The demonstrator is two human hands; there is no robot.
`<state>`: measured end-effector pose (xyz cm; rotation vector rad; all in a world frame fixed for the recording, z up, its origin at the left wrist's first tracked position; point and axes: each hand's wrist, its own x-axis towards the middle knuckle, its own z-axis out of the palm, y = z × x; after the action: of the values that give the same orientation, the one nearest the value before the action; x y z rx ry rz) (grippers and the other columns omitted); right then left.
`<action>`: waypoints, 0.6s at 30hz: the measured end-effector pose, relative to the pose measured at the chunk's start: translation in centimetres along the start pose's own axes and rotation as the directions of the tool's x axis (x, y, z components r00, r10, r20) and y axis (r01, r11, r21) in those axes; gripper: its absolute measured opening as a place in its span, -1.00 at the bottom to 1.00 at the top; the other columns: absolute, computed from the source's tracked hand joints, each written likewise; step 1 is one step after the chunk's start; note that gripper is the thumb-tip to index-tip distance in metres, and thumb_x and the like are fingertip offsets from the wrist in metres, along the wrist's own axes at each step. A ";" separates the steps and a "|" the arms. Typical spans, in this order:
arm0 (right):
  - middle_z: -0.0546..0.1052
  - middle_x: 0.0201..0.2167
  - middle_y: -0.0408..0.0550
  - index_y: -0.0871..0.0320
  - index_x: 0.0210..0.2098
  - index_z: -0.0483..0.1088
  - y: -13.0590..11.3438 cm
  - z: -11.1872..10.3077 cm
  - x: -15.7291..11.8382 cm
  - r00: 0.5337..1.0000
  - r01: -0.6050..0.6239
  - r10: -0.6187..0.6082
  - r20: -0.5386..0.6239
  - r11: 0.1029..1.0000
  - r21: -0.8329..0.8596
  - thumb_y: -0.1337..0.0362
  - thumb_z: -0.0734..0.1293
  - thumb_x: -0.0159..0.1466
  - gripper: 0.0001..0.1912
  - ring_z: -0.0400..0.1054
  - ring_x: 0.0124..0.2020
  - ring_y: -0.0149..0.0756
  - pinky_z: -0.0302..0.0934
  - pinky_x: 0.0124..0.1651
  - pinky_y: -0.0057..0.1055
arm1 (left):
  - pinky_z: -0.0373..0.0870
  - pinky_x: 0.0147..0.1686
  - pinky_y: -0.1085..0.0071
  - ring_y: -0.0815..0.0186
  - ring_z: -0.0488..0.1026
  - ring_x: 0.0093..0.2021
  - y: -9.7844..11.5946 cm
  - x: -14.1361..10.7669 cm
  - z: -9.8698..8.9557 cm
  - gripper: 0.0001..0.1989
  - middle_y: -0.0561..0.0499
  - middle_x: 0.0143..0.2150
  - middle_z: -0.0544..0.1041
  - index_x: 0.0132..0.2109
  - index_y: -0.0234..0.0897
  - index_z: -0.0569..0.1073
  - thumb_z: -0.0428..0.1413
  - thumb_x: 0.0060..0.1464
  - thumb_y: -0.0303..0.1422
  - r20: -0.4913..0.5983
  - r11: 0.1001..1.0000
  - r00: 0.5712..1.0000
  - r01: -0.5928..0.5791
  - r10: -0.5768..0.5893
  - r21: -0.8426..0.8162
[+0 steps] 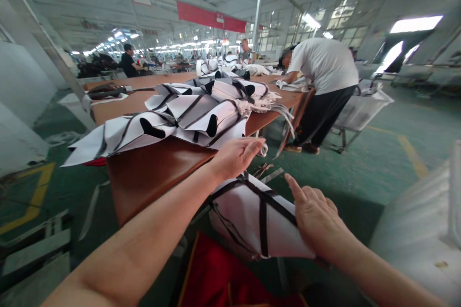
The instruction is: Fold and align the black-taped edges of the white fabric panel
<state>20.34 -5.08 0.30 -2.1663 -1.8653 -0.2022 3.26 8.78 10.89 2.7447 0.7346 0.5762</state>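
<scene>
A white fabric bundle crossed by black straps (248, 216) lies low in front of me, beyond the red cloth on my lap. My left hand (237, 153) is above its far left end, fingers curled together beside a small white roll (264, 149); what the fingers hold, if anything, is hidden. My right hand (319, 211) rests at the bundle's right side, its index finger stretched out and the other fingers bent over the edge. The grip of those fingers on the fabric is partly hidden.
A brown table (151, 177) ahead carries several white pieces with black straps (201, 110). A person in a white shirt (324, 64) bends over its right side. A white cart (363, 105) stands behind them, and a large white container (421, 216) is close on my right.
</scene>
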 end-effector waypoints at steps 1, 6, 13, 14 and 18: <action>0.36 -0.26 0.03 0.11 0.27 -0.12 0.1 0.3 -0.1 1.000 -0.003 0.003 -0.011 1.000 -0.007 0.50 0.07 0.23 -0.36 0.21 -0.19 -0.13 0.09 -0.12 -0.16 | 0.17 0.07 0.38 0.27 0.27 0.10 -0.2 1.0 0.9 -0.50 -0.06 0.13 0.33 0.16 -0.29 0.25 -0.39 0.29 -0.20 0.061 0.997 0.997 -0.047 0.043 0.062; 0.35 -0.29 0.04 0.11 0.28 -0.19 0.5 0.1 -0.2 1.000 -0.017 0.016 -0.024 0.999 -0.032 0.49 0.09 0.21 -0.33 0.21 -0.22 -0.10 0.10 -0.15 -0.15 | 0.25 -0.02 0.24 0.13 0.39 -0.03 -1.9 3.6 6.4 -0.64 -0.11 0.01 0.44 0.05 -0.19 0.38 -0.05 0.18 -0.18 0.415 0.970 0.910 -0.088 -0.014 0.227; 0.30 -0.10 0.16 0.24 0.26 -0.28 -3.6 -2.7 5.5 0.964 0.043 -0.011 -0.266 0.992 0.116 0.38 0.08 0.26 -0.37 0.16 -0.07 -0.05 0.10 -0.06 -0.17 | 0.19 0.03 0.11 0.08 0.32 0.04 -0.3 1.9 6.9 -0.58 -0.14 0.05 0.39 0.13 -0.29 0.25 -0.14 0.21 -0.18 0.323 0.953 0.946 -0.082 -0.017 0.292; 0.31 -0.11 0.15 0.23 0.26 -0.30 -4.3 -2.4 6.1 0.952 0.061 -0.029 -0.304 0.994 0.095 0.40 0.08 0.25 -0.36 0.16 -0.07 -0.04 0.09 -0.05 -0.16 | 0.19 0.05 0.17 0.12 0.29 0.07 -0.1 1.7 6.8 -0.58 -0.11 0.08 0.37 0.13 -0.27 0.23 -0.11 0.19 -0.19 0.315 0.953 0.949 -0.094 -0.001 0.287; 0.32 -0.18 0.13 0.24 0.27 -0.36 -5.5 0.0 6.9 0.933 0.069 -0.071 -0.354 0.997 -0.019 0.42 0.12 0.23 -0.29 0.17 -0.12 -0.02 0.09 -0.08 -0.15 | 0.25 0.01 0.32 0.23 0.26 0.10 -1.8 1.5 5.9 -0.56 -0.12 0.15 0.29 0.21 -0.29 0.10 -0.16 0.22 -0.26 0.299 0.954 0.954 -0.070 -0.022 0.291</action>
<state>16.03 2.14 2.87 -1.9118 -1.7337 -0.5741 6.24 10.27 5.49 3.0221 0.7659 0.0440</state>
